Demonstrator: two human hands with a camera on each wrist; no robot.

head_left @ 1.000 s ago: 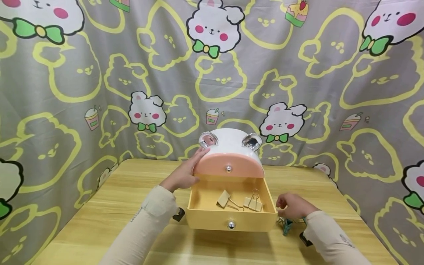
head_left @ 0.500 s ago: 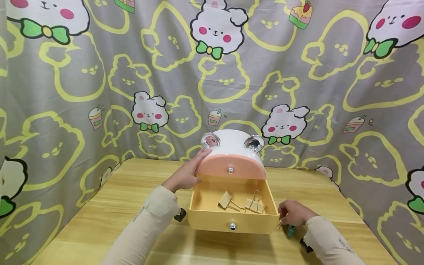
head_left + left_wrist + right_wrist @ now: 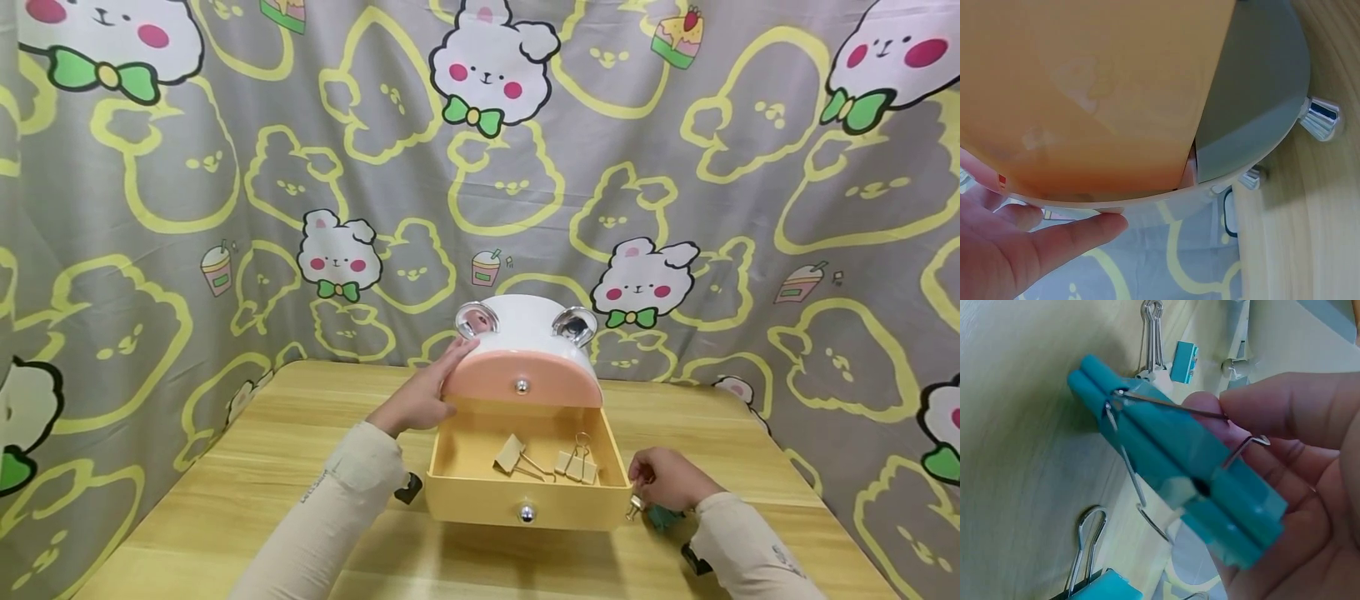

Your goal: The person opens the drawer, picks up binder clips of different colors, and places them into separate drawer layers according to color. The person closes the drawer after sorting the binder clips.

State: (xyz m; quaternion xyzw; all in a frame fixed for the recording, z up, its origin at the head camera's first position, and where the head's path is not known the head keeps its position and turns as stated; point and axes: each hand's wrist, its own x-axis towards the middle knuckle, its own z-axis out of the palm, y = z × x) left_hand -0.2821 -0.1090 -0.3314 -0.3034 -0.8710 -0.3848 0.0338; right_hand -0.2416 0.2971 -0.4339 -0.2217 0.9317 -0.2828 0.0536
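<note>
A small cabinet has a white top, silver ears and a pink upper drawer front. Its yellow drawer is pulled out and holds two cream binder clips, one on the left and one on the right. My left hand rests along the cabinet's left side; the left wrist view shows its fingers fairly straight against the rim. Just right of the drawer, my right hand pinches a large teal binder clip by a wire handle, thumb and fingers closed on it.
On the table, a small gold-coloured clip lies beside the drawer's right front corner. Another teal clip and a small teal one are near my right hand. A patterned curtain hangs behind the table.
My right hand has moved slightly down and now holds the teal clip just above the table. My left hand stays against the cabinet. The view has shifted slightly.
</note>
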